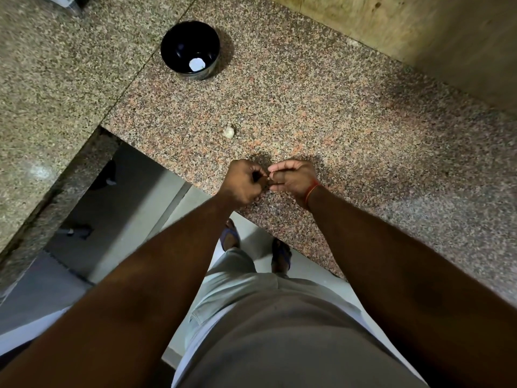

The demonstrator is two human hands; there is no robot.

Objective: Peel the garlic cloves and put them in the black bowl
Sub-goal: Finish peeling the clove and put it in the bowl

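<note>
Hands: left hand [243, 182] and right hand [293, 179] are curled together, a garlic clove [270, 177] pinched between them for peeling.
Bowl: black bowl [190, 50] is set well beyond the hands.
Spare: another clove [228, 132] is left on the surface [335, 121] just ahead.

A glossy black bowl [190, 50] stands upright on the speckled granite surface [321, 113], far and to the left. Inside it, at the bottom, lies one pale peeled garlic clove [196, 64]. A second garlic piece [228, 132], whitish and still in its papery skin, rests alone on the surface, nearer and slightly right of the bowl, well apart from it.
</note>
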